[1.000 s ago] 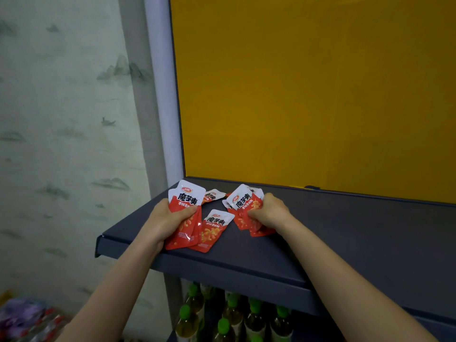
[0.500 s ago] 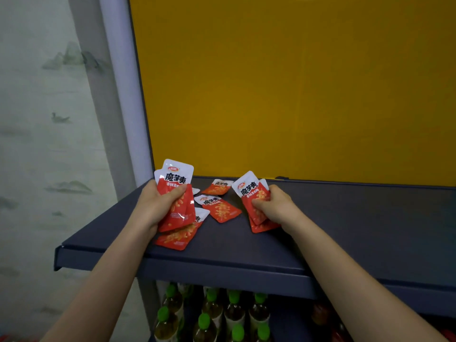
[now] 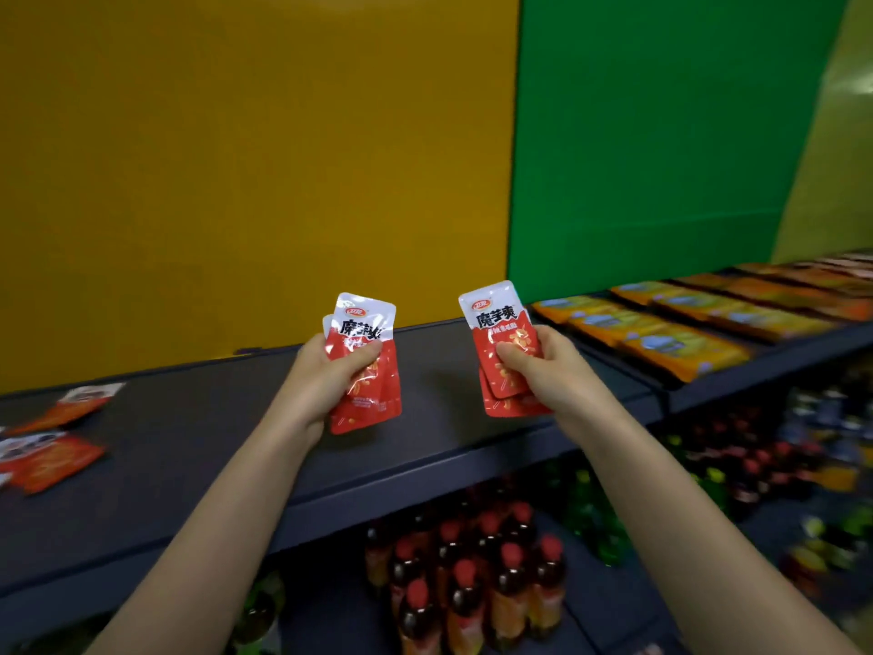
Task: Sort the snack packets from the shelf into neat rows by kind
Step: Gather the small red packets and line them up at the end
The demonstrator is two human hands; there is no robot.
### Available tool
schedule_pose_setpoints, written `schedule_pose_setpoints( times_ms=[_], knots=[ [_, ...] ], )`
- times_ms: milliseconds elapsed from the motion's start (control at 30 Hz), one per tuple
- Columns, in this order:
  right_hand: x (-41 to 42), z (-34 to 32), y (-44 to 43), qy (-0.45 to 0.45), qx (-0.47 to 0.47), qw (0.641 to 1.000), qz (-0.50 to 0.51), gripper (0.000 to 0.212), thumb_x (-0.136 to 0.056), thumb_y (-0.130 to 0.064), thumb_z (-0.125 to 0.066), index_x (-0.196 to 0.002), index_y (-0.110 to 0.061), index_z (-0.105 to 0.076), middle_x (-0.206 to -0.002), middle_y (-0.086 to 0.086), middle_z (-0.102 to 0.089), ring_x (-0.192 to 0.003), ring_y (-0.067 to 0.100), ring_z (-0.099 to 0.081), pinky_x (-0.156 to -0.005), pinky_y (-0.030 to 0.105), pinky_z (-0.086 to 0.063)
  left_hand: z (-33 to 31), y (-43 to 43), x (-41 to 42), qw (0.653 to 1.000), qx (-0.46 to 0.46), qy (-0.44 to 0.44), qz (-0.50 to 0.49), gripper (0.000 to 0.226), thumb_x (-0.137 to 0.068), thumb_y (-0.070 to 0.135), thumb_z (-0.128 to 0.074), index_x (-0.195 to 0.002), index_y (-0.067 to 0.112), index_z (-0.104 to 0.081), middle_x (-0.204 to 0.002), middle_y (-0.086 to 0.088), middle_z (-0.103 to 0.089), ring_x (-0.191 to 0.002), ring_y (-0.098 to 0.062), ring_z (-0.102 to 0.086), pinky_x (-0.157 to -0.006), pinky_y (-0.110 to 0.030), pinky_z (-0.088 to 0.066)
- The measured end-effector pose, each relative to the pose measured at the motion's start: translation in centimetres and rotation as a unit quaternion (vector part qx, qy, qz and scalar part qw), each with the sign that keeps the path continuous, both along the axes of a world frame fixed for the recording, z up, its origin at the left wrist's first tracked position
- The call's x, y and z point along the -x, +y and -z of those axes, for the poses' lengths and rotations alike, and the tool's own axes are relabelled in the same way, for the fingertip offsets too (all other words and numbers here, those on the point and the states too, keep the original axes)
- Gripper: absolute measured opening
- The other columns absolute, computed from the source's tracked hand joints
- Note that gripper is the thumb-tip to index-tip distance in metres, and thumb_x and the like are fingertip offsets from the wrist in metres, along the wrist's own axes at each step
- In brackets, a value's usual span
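My left hand (image 3: pixel 326 380) grips a small stack of red-and-white snack packets (image 3: pixel 366 356), held upright above the dark shelf (image 3: pixel 212 446). My right hand (image 3: pixel 543 366) grips another stack of the same red-and-white packets (image 3: pixel 498 333), also lifted off the shelf. More red packets lie loose on the shelf at the far left, one (image 3: pixel 47 458) near the front and one (image 3: pixel 78 406) further back.
Orange snack packets (image 3: pixel 661 338) lie in neat rows on the adjoining shelf at right. Bottles with red caps (image 3: pixel 472 574) and green bottles (image 3: pixel 590 517) stand on the lower shelf. Yellow and green back panels rise behind the shelf.
Both hands have lifted their packet stacks off the shelf, and the view has swung right, so the loose packets now lie far left and the orange rows have come into sight.
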State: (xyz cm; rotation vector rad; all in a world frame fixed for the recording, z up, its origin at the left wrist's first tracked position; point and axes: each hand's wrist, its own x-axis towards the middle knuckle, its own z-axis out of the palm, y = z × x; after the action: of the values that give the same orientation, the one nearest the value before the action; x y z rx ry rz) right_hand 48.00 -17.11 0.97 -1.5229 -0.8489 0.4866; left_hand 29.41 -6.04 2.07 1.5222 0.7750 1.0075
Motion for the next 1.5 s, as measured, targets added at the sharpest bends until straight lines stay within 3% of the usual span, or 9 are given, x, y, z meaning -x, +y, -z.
schedule_pose_setpoints(
  times_ms=[67, 200, 333, 600, 767, 867, 967, 1200, 1500],
  knots=[
    [-4.3, 0.2, -3.9, 0.008, -0.012, 0.999, 0.041, 0.027, -0.09, -0.019, -0.058, -0.116, -0.011, -0.055, -0.109, 0.007, -0.066, -0.092, 0.021, -0.064, -0.083, 0.037, -0.052, 0.3, -2.5, -5.2, 0.999, 0.016, 0.002, 0.04, 0.012, -0.086, 0.018, -0.063, -0.098, 0.019, -0.061, -0.084, 0.001, -0.069, -0.065, -0.008, -0.067, -0.059, -0.024, -0.048],
    [-12.1, 1.0, -11.9, 0.014, -0.021, 0.995, 0.098, 0.025, -0.091, -0.016, -0.056, -0.116, -0.013, -0.054, -0.099, 0.003, -0.065, -0.077, 0.012, -0.061, -0.065, 0.027, -0.05, 1.4, -8.0, -14.9, 0.994, 0.047, -0.009, 0.099, 0.004, -0.086, 0.015, -0.063, -0.089, 0.018, -0.063, -0.079, -0.001, -0.069, -0.055, -0.005, -0.065, -0.06, -0.025, -0.05],
    [-19.1, 2.6, -19.3, 0.015, -0.006, 0.987, 0.162, 0.019, -0.091, -0.019, -0.057, -0.109, -0.016, -0.053, -0.107, 0.008, -0.066, -0.09, 0.022, -0.064, -0.073, 0.033, -0.052, 2.7, -13.6, -24.0, 0.987, 0.057, -0.02, 0.149, 0.006, -0.085, 0.014, -0.063, -0.091, 0.016, -0.063, -0.069, 0.003, -0.069, -0.047, -0.002, -0.064, -0.046, -0.014, -0.05],
    [-30.2, 3.9, -28.8, 0.037, -0.018, 0.972, 0.232, 0.025, -0.092, -0.021, -0.056, -0.115, -0.02, -0.046, -0.106, 0.004, -0.062, -0.083, 0.017, -0.062, -0.064, 0.027, -0.051, 3.8, -21.8, -38.6, 0.965, 0.086, -0.004, 0.246, 0.006, -0.087, 0.013, -0.06, -0.088, 0.018, -0.064, -0.057, 0.007, -0.07, -0.048, -0.005, -0.065, -0.047, -0.016, -0.051],
    [-36.4, 5.2, -31.5, 0.058, -0.021, 0.965, 0.255, 0.026, -0.092, -0.02, -0.056, -0.115, -0.018, -0.046, -0.099, 0.004, -0.064, -0.077, 0.016, -0.063, -0.058, 0.027, -0.051, 4.7, -24.3, -46.1, 0.957, 0.103, 0.0, 0.27, 0.014, -0.086, 0.014, -0.061, -0.099, 0.013, -0.063, -0.072, 0.001, -0.069, -0.053, -0.007, -0.066, -0.053, -0.02, -0.052],
    [-41.0, 5.7, -32.7, 0.052, -0.031, 0.964, 0.26, 0.024, -0.092, -0.02, -0.056, -0.114, -0.02, -0.045, -0.09, -0.002, -0.062, -0.071, 0.011, -0.062, -0.049, 0.021, -0.049, 5.4, -25.1, -51.1, 0.953, 0.111, -0.005, 0.283, 0.015, -0.087, 0.012, -0.059, -0.101, 0.011, -0.063, -0.067, 0.002, -0.069, -0.051, -0.008, -0.065, -0.054, -0.02, -0.052],
    [-46.3, 5.4, -32.8, 0.045, -0.03, 0.962, 0.269, 0.027, -0.092, -0.02, -0.056, -0.117, -0.018, -0.046, -0.092, -0.001, -0.063, -0.074, 0.013, -0.062, -0.056, 0.025, -0.048, 5.3, -25.7, -56.8, 0.95, 0.103, -0.02, 0.293, 0.023, -0.088, 0.014, -0.057, -0.11, 0.008, -0.06, -0.071, 0.0, -0.068, -0.052, -0.008, -0.065, -0.052, -0.019, -0.052],
    [-59.6, 3.2, -32.1, 0.028, -0.045, 0.966, 0.253, 0.029, -0.092, -0.02, -0.055, -0.12, -0.016, -0.048, -0.102, 0.006, -0.064, -0.075, 0.015, -0.063, -0.06, 0.028, -0.05, 3.7, -26.1, -70.0, 0.956, 0.102, -0.035, 0.273, 0.036, -0.09, 0.026, -0.058, -0.123, 0.015, -0.05, -0.11, -0.008, -0.068, -0.086, -0.018, -0.067, -0.062, -0.026, -0.05],
    [-74.7, 4.6, -33.6, 0.066, -0.059, 0.975, 0.202, 0.027, -0.092, -0.021, -0.055, -0.119, -0.018, -0.049, -0.103, 0.008, -0.065, -0.076, 0.017, -0.065, -0.06, 0.029, -0.052, 4.6, -28.9, -83.8, 0.969, 0.079, -0.021, 0.234, 0.032, -0.092, 0.025, -0.055, -0.121, 0.014, -0.051, -0.102, -0.003, -0.068, -0.084, -0.014, -0.067, -0.06, -0.022, -0.049]
  ],
)
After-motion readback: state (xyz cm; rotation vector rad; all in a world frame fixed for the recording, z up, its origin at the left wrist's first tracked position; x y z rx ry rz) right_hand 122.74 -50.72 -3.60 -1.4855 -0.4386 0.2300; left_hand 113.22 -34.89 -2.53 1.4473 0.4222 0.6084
